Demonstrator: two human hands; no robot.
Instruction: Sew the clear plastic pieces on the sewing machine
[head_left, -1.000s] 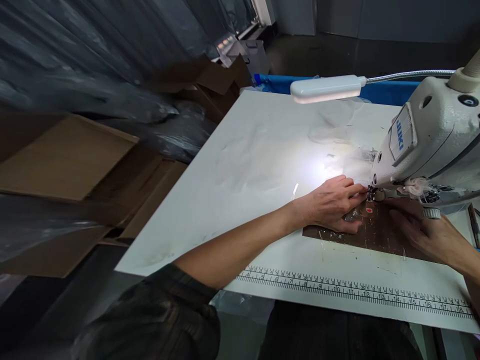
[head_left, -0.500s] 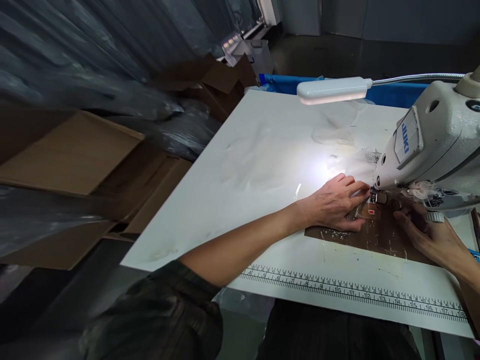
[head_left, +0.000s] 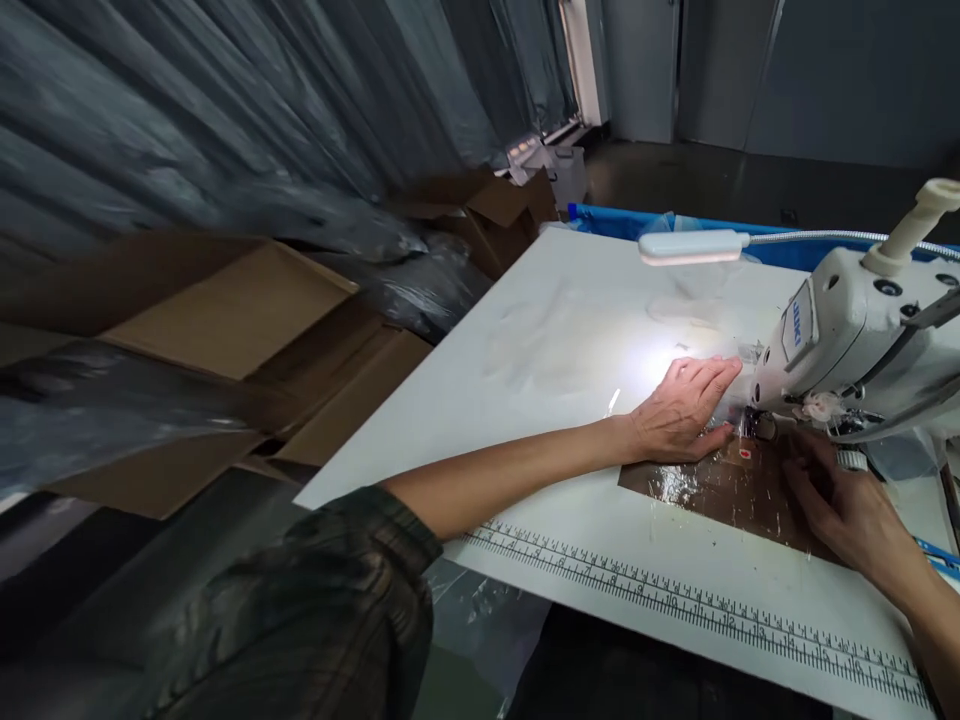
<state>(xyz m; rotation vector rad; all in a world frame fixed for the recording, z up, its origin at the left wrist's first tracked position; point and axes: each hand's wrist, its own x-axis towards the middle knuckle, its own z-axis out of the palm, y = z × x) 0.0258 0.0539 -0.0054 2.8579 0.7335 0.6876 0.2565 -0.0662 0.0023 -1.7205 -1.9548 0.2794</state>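
Note:
My left hand (head_left: 679,412) lies with its fingers stretched out, palm down, to the left of the presser foot (head_left: 750,424). Under and beside its thumb is shiny clear plastic film (head_left: 667,484), spread over a brown plate (head_left: 757,505) on the table. A small red mark shows below the foot. To the right of the needle area, my right hand (head_left: 851,500) has its thumb and fingers curled together at the plate; what is between them is hidden. The white JUKI sewing machine (head_left: 874,325) stands above, with tangled pale thread (head_left: 821,405) on its side.
A lamp (head_left: 690,247) on a flexible neck lights the white table (head_left: 547,350). A printed ruler (head_left: 675,602) runs along the front edge. Open cardboard boxes (head_left: 232,315) and plastic bags stand at left, beside a grey curtain (head_left: 300,90). A blue-handled tool (head_left: 937,555) lies far right.
My left hand's fingers, bent near the presser foot before, are now straightened and laid together. The right hand stays beside the needle. The view has tilted up and shifted left.

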